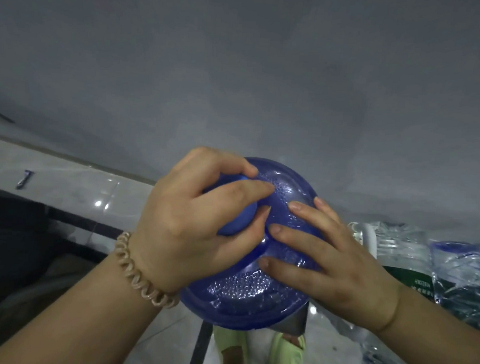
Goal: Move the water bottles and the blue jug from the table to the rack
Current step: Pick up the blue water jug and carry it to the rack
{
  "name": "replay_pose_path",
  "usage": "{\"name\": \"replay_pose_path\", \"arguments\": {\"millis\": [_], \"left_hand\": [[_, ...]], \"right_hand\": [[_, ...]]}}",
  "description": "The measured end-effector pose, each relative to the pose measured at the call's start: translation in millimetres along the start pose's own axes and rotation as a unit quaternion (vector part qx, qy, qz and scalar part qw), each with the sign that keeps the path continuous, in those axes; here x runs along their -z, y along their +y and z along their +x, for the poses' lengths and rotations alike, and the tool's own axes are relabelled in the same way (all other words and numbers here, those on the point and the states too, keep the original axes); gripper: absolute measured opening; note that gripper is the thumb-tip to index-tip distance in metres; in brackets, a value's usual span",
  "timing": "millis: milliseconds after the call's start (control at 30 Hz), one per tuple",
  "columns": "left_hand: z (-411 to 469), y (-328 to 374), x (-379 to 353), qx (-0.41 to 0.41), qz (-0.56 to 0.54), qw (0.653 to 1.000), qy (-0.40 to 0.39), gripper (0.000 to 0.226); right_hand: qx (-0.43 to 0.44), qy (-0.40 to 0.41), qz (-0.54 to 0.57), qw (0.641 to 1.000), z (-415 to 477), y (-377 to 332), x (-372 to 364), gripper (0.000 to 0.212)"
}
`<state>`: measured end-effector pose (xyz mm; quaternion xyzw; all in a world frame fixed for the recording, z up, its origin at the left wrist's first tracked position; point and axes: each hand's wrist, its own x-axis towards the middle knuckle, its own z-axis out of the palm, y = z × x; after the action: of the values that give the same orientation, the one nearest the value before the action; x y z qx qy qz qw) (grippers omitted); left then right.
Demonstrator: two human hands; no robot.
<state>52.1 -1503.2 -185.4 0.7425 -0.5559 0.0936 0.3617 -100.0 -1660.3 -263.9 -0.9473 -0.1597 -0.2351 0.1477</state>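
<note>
The blue jug (243, 291) fills the middle of the view, seen from above, its translucent shoulder dimpled and shiny. My left hand (191, 221) is wrapped around its blue cap and neck, a coiled beige band on that wrist. My right hand (335, 260) lies flat against the jug's right shoulder with fingers spread. Both hands hold the jug above the floor. Plastic-wrapped water bottles (414, 254) sit low at the right, partly hidden behind my right arm.
A grey wall (240, 69) fills the upper view. Glossy tiled floor (73, 177) runs along it, with a small blue object (24, 179) lying at the left. My feet in pale green sandals (284, 353) stand under the jug. A dark shape sits at the lower left.
</note>
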Motion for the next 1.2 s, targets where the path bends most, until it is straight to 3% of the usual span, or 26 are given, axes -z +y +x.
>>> {"name": "replay_pose_path", "arguments": {"millis": [1200], "left_hand": [[-14.0, 26.6, -52.1, -0.003, -0.002, 0.999, -0.051, 0.013]], "right_hand": [[-0.025, 0.002, 0.008, 1.0, -70.9, 11.8, -23.8, 0.033]]}}
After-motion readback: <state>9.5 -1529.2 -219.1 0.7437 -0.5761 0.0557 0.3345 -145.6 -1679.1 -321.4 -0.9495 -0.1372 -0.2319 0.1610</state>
